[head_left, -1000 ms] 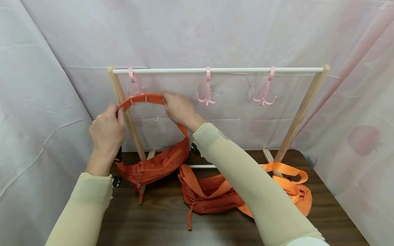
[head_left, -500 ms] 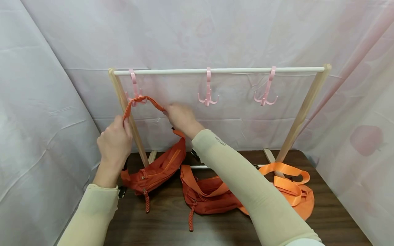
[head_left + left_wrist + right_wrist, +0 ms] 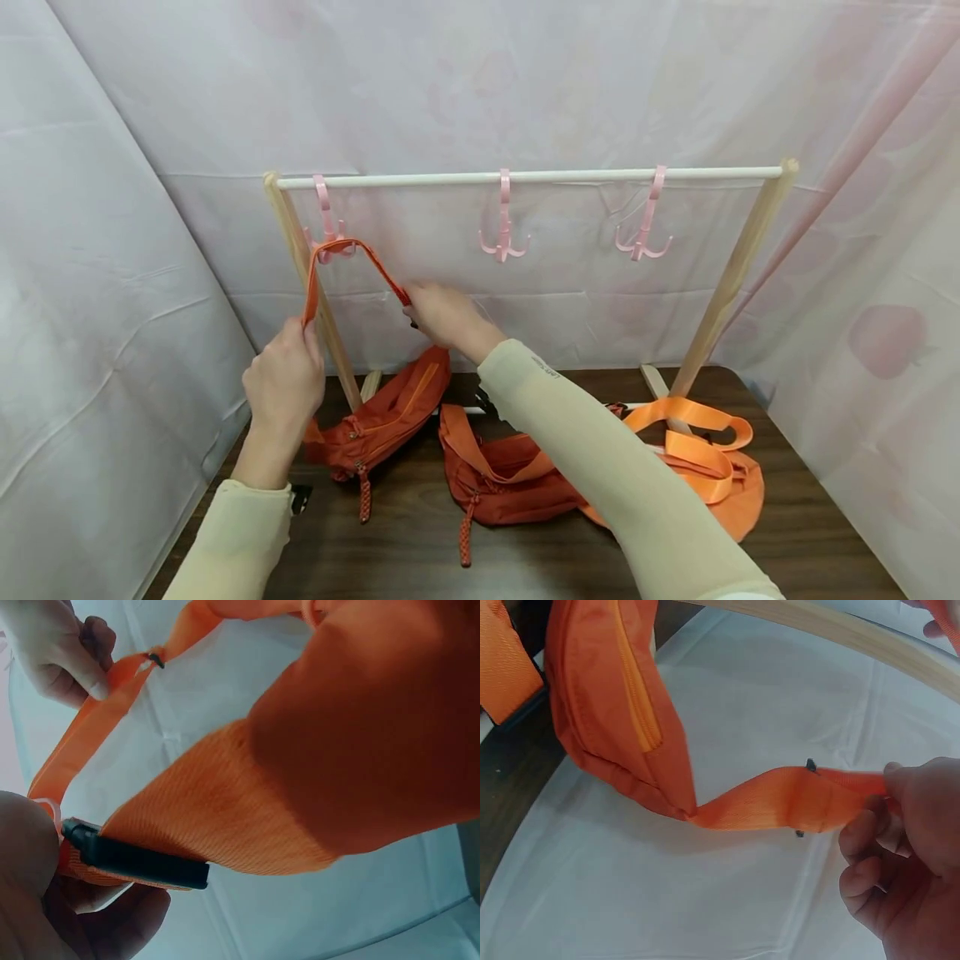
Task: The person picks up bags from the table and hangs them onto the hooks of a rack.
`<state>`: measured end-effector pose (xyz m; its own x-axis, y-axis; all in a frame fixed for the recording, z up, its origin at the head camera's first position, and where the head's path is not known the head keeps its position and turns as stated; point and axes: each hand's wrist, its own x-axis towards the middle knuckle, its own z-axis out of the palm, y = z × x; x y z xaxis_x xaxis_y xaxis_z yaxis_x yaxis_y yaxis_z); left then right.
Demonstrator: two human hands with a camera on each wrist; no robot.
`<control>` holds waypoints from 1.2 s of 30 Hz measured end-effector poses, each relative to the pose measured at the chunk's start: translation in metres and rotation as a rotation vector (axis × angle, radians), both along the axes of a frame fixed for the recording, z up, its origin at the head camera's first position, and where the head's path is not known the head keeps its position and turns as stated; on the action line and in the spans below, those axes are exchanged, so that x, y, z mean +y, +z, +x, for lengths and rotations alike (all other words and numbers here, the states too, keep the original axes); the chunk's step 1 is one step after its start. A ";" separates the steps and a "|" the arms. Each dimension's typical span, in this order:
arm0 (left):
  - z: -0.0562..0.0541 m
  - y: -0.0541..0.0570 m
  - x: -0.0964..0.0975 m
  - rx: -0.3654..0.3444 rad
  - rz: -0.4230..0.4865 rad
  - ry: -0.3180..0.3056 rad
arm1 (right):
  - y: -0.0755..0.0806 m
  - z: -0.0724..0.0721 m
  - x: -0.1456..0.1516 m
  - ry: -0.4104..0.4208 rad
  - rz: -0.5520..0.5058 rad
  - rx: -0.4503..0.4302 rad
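Note:
An orange-red waist bag (image 3: pixel 393 410) hangs low at the left, its strap (image 3: pixel 384 274) raised in an arch at the left pink hook (image 3: pixel 325 208). The strap's top lies at the hook's prongs; exactly which prongs carry it I cannot tell. My left hand (image 3: pixel 285 373) grips the strap's left side, close to a black buckle (image 3: pixel 142 861) in the left wrist view. My right hand (image 3: pixel 448 318) pinches the strap's right side, beside a small black slider (image 3: pixel 811 764) in the right wrist view. The bag's lower left end is partly hidden behind my left hand.
A white rail (image 3: pixel 577 177) on wooden posts also bears a middle pink hook (image 3: pixel 504 225) and a right pink hook (image 3: pixel 647 225). On the dark wooden table (image 3: pixel 390 554) lie a second red waist bag (image 3: pixel 517 498) and a lighter orange bag (image 3: pixel 742 500), partly behind my right forearm.
Both hands have moved down, the left one also slightly right, still holding the strap. The strap has gone from a flat arch before the hook to a peaked bend at its prongs.

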<state>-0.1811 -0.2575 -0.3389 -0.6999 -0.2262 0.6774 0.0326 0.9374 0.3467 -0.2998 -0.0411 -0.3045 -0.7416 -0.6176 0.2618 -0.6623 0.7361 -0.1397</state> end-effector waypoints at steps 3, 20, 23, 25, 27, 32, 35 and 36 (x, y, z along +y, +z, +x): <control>0.001 -0.006 -0.001 -0.007 0.010 -0.006 | -0.005 0.003 0.008 0.003 -0.021 -0.022; 0.014 -0.023 0.007 0.125 0.047 -0.034 | -0.022 0.032 0.065 0.093 -0.115 0.006; 0.016 -0.023 0.010 0.185 0.022 -0.065 | -0.027 0.040 0.077 0.092 -0.137 -0.023; 0.018 -0.022 0.013 0.228 0.007 -0.098 | -0.029 0.045 0.084 0.081 -0.147 -0.039; 0.019 -0.021 0.017 0.276 -0.004 -0.129 | -0.032 0.050 0.091 0.070 -0.155 -0.051; 0.019 -0.016 0.025 0.390 -0.030 -0.189 | -0.038 0.059 0.108 0.056 -0.168 -0.049; 0.018 -0.015 0.031 0.463 -0.058 -0.249 | -0.042 0.063 0.118 0.051 -0.175 -0.047; 0.018 -0.014 0.033 0.487 -0.069 -0.275 | -0.043 0.064 0.121 0.047 -0.176 -0.050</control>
<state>-0.1635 -0.2242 -0.3533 -0.3300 -0.0230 0.9437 0.4202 0.8916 0.1686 -0.2354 0.0803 -0.3473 -0.7274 -0.6002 0.3325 -0.6848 0.6655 -0.2968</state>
